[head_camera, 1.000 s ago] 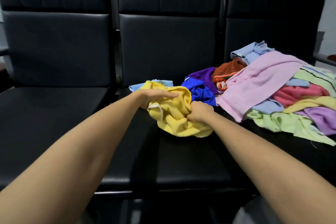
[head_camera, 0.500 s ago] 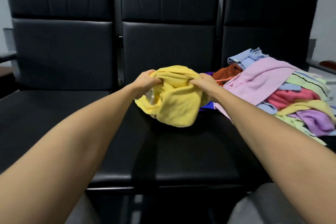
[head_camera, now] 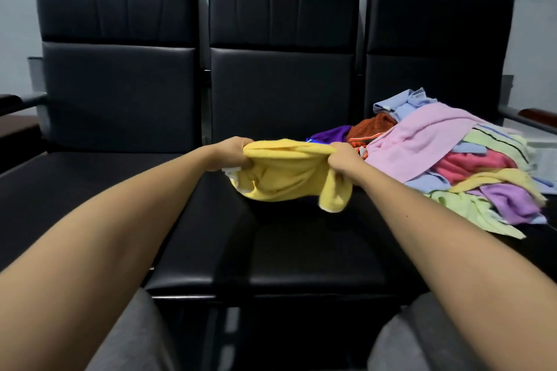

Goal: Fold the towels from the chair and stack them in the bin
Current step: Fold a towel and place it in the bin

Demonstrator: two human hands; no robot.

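A crumpled yellow towel (head_camera: 286, 175) hangs in the air above the middle black chair seat (head_camera: 271, 250). My left hand (head_camera: 232, 153) grips its upper left edge and my right hand (head_camera: 343, 159) grips its upper right edge, so the top edge is stretched between them. A loose pile of towels (head_camera: 452, 166) in pink, green, purple, light blue, red and orange lies on the right chair seat, just right of my right hand. No bin is in view.
Three black padded chairs stand side by side against a grey wall; the left chair seat (head_camera: 75, 190) carries nothing. A white surface (head_camera: 542, 153) shows at the far right behind the pile. My grey-clad knees (head_camera: 126, 340) sit below the seat's front edge.
Both hands have lifted the yellow towel off the seat and moved apart, pulling its top edge out. The view has tilted upward.
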